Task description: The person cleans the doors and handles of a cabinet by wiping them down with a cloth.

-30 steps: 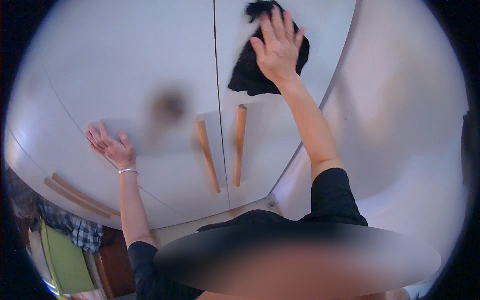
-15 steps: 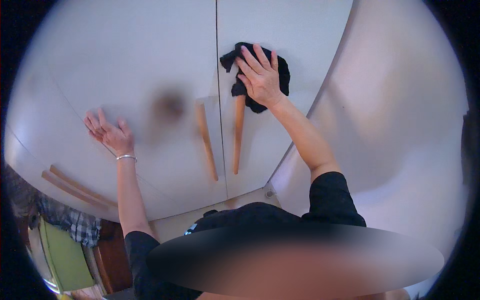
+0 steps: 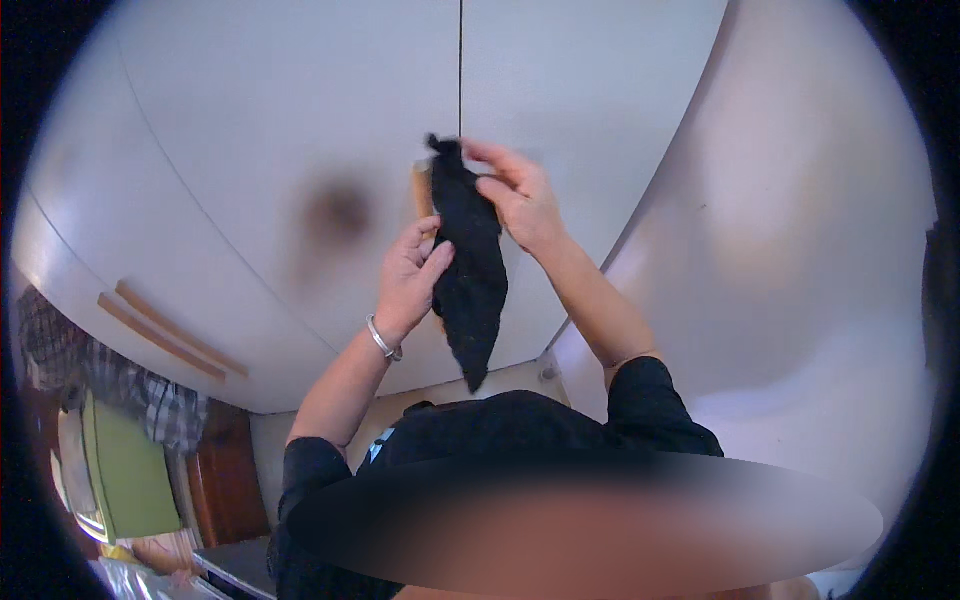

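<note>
A black cloth (image 3: 470,270) hangs between my two hands in front of the white cabinet doors (image 3: 300,90), its lower end tapering to a point. My left hand (image 3: 410,275), with a silver bangle at its wrist, pinches the cloth's left edge between thumb and fingers. Near the top, my right hand (image 3: 520,195) has its thumb and fingers closed on the cloth's right side. Behind the cloth, a wooden door handle (image 3: 423,190) shows only in part; the second handle beside it is hidden.
Two more wooden handles (image 3: 170,330) sit on the doors at the lower left. A pale wall (image 3: 780,250) rises at the right. Checked fabric (image 3: 170,400), a green panel (image 3: 130,465) and a brown wooden piece (image 3: 225,475) stand at the lower left.
My right hand has taken the cloth off the right door's surface and brought it down and left. My left hand has moved right from the left door and taken hold of the cloth.
</note>
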`<action>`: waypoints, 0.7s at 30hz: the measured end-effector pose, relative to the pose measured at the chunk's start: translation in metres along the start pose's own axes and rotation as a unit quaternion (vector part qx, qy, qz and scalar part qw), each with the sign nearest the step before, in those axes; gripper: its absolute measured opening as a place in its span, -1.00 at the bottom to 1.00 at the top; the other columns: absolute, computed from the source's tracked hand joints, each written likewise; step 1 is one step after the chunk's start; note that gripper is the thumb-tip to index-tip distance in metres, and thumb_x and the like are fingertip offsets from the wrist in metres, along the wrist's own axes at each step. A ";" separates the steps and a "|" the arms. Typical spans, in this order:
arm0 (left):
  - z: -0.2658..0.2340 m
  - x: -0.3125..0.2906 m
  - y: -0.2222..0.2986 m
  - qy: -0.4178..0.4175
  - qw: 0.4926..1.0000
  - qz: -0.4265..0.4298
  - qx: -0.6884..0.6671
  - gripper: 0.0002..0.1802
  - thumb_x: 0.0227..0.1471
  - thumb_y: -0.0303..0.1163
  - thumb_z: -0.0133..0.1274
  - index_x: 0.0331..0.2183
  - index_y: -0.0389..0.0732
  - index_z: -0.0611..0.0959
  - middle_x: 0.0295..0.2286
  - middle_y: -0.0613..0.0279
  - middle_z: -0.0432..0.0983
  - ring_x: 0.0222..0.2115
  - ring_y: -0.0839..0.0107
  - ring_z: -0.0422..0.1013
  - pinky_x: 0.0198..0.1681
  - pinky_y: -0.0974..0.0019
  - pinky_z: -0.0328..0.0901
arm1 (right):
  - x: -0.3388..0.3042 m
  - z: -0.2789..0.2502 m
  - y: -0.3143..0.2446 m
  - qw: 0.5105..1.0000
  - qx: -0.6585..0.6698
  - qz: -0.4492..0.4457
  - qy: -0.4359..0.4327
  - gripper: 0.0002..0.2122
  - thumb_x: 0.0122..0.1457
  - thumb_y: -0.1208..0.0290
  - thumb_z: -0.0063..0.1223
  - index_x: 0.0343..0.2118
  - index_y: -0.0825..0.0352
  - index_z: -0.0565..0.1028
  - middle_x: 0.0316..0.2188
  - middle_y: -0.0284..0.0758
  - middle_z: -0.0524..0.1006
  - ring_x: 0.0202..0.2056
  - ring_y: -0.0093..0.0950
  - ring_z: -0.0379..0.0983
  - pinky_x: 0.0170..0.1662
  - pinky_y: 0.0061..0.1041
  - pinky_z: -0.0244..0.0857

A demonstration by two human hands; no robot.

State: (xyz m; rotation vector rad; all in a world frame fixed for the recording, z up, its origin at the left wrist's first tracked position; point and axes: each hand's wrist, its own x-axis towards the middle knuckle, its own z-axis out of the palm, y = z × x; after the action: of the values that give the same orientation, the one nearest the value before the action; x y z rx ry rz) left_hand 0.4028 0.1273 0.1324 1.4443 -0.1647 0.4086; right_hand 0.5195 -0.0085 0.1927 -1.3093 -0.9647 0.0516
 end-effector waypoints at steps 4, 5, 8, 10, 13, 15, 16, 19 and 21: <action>0.004 0.013 -0.015 0.066 0.994 0.042 0.082 -0.78 0.06 -0.51 -0.06 -0.20 -0.29 0.51 -0.40 0.27 0.50 -0.38 0.59 0.39 -0.27 0.50 0.28 | -0.045 -0.002 0.018 0.993 -0.071 -0.053 0.079 -0.44 -0.02 0.40 0.11 0.09 0.32 0.23 0.03 -0.20 0.29 0.05 -0.38 0.22 0.01 -0.41 0.19; 0.012 0.014 -0.014 0.043 0.988 0.049 0.141 -0.82 0.07 -0.51 -0.06 -0.25 -0.28 0.55 -0.44 0.30 0.50 -0.40 0.60 0.38 -0.30 0.50 0.28 | -0.059 0.003 0.027 0.994 -0.067 -0.044 0.079 -0.44 -0.02 0.40 0.11 0.09 0.32 0.23 0.03 -0.20 0.29 0.05 -0.38 0.22 0.01 -0.41 0.19; 0.036 0.018 -0.019 -0.044 0.987 0.087 0.129 -0.83 0.11 -0.44 -0.10 -0.27 -0.26 0.54 -0.46 0.32 0.44 -0.41 0.63 0.31 -0.31 0.50 0.25 | -0.084 0.014 0.051 0.999 0.000 -0.023 0.032 -0.40 -0.06 0.42 0.20 0.10 0.35 0.24 0.02 -0.20 0.31 0.00 -0.46 0.27 -0.02 -0.43 0.24; 0.037 0.022 -0.021 -0.052 0.987 0.092 0.120 -0.81 0.12 -0.42 -0.10 -0.24 -0.25 0.52 -0.46 0.32 0.44 -0.42 0.64 0.29 -0.32 0.50 0.25 | -0.080 -0.006 0.046 0.996 0.029 0.080 -0.006 -0.44 -0.06 0.48 0.19 0.06 0.36 0.29 -0.05 -0.23 0.38 -0.06 -0.49 0.32 -0.05 -0.46 0.27; 0.023 0.025 -0.010 -0.069 0.993 0.057 0.079 -0.70 0.09 -0.30 -0.06 -0.13 -0.18 0.46 -0.36 0.22 0.44 -0.32 0.48 0.34 -0.21 0.37 0.26 | -0.059 -0.031 0.022 0.993 -0.009 0.112 0.036 -0.59 -0.05 0.56 0.16 -0.06 0.34 0.44 -0.22 -0.32 0.51 -0.20 -0.51 0.43 -0.10 -0.52 0.30; 0.005 0.038 -0.006 0.047 0.867 0.354 0.347 -0.54 0.00 -0.23 0.02 -0.04 -0.13 0.40 -0.09 0.06 0.34 -0.03 0.20 0.25 0.04 0.14 0.11 | -0.016 -0.063 -0.005 0.935 -0.290 -0.093 0.179 -0.62 0.02 0.44 0.15 -0.06 0.35 0.44 -0.14 -0.24 0.50 -0.12 -0.47 0.41 0.00 -0.48 0.22; -0.002 0.046 -0.008 0.051 0.867 0.353 0.348 -0.54 0.00 -0.23 0.02 -0.04 -0.13 0.40 -0.09 0.06 0.34 -0.03 0.20 0.25 0.04 0.14 0.11 | 0.014 -0.083 -0.006 0.892 -0.307 -0.192 0.272 -0.62 0.03 0.44 0.14 -0.04 0.34 0.42 -0.10 -0.22 0.48 -0.10 -0.46 0.40 0.00 -0.48 0.22; -0.023 0.071 -0.025 0.168 0.762 0.324 0.534 -0.45 -0.11 -0.24 0.10 -0.01 -0.02 0.41 0.11 -0.01 0.07 0.18 0.02 -0.10 0.19 -0.04 -0.27 | 0.107 -0.141 -0.027 0.759 -0.395 -0.371 0.361 -0.59 0.01 0.34 0.15 -0.05 0.32 0.42 -0.04 -0.17 0.40 0.00 -0.25 0.29 0.10 -0.37 0.08; -0.036 0.081 -0.051 0.139 0.683 0.332 0.635 -0.38 -0.19 -0.30 0.14 0.00 -0.02 0.41 0.18 -0.03 -0.10 0.24 0.04 -0.28 0.21 -0.05 -0.49 | 0.142 -0.123 -0.008 0.648 -0.532 -0.335 0.430 -0.49 0.16 0.23 -0.19 0.14 0.39 0.16 0.18 -0.10 0.12 0.21 -0.10 -0.06 0.20 0.00 -0.30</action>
State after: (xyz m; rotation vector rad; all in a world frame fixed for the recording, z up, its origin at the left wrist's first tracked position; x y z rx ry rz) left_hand 0.4916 0.1732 0.1087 2.6511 -0.1538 1.5647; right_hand 0.6809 -0.0313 0.2861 -1.5970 -0.5033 -1.8222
